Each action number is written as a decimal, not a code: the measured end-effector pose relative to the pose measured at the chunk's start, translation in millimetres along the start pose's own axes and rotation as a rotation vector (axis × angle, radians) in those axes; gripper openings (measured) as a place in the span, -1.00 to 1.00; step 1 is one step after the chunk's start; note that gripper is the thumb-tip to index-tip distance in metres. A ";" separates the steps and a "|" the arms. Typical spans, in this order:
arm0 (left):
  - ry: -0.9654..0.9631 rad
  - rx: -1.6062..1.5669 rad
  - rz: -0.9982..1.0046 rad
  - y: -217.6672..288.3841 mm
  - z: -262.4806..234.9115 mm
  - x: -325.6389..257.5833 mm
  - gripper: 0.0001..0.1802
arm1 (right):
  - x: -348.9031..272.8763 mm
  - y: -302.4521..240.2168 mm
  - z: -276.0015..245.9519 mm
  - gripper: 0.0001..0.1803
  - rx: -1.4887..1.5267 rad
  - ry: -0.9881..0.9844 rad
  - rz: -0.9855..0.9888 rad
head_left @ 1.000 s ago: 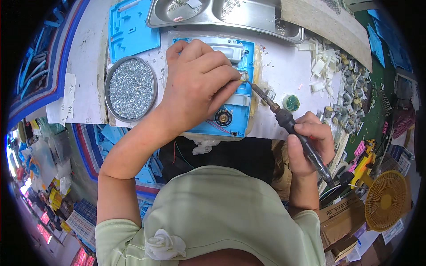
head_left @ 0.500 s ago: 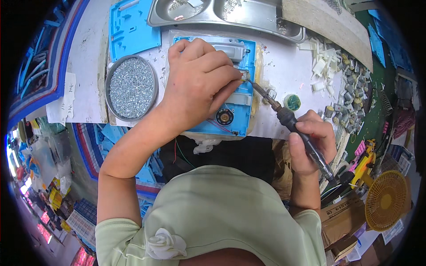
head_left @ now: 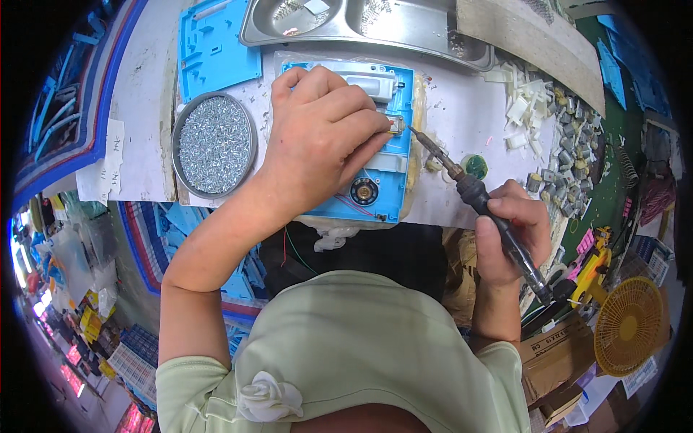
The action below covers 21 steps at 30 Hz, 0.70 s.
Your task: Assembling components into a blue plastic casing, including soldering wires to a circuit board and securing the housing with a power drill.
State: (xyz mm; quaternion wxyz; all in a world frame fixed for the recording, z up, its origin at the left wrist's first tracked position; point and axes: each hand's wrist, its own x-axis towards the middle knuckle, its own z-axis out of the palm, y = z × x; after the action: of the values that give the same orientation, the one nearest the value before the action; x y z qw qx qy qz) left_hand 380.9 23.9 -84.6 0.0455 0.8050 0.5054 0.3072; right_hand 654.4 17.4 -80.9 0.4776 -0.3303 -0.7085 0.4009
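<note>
My right hand (head_left: 514, 231) grips a soldering iron (head_left: 498, 220) with a black handle, its tip pointing up and left. That tip stands just right of a small silver metal part (head_left: 395, 124) set in a blue plastic housing (head_left: 393, 189). Over the housing, my left hand (head_left: 325, 137) has thumb and forefinger pinched together beside the metal part. Whatever lies between those fingertips is too small to make out. A round black speaker (head_left: 364, 190) sits in the housing's near part, with thin wires beside it. The left hand covers much of the housing's left side.
A round dish of small metal screws or pins (head_left: 215, 144) stands left, below a blue plastic panel (head_left: 220, 50). A steel compartment tray (head_left: 361, 32) is at the back. Right lie a small green-filled pot (head_left: 475, 166), white plastic pieces (head_left: 518, 110) and several small motors (head_left: 567, 162).
The soldering iron has shifted slightly right, its tip drawing back from the metal part. My left hand has barely moved and keeps its pinch.
</note>
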 end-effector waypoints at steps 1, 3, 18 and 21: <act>-0.002 0.003 0.002 -0.1 -0.3 -0.3 -0.79 | -0.3 0.0 -1.2 -0.72 -0.006 -0.001 0.003; 0.011 0.000 0.014 0.2 -1.1 -1.3 -0.78 | -0.5 0.5 -2.2 -0.72 -0.013 0.006 0.000; 0.025 -0.090 0.033 0.9 1.9 3.1 -0.75 | 8.2 7.6 -0.7 -0.73 0.011 0.033 -0.044; -0.020 -0.055 0.002 6.8 1.6 4.1 -0.74 | 6.7 8.5 0.1 -0.73 0.027 0.021 -0.042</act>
State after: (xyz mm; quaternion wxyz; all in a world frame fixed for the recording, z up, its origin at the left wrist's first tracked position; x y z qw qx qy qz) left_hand 388.3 24.4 -81.4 0.0720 0.8070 0.4955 0.3131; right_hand 652.8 26.9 -85.6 0.4978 -0.3131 -0.7049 0.3967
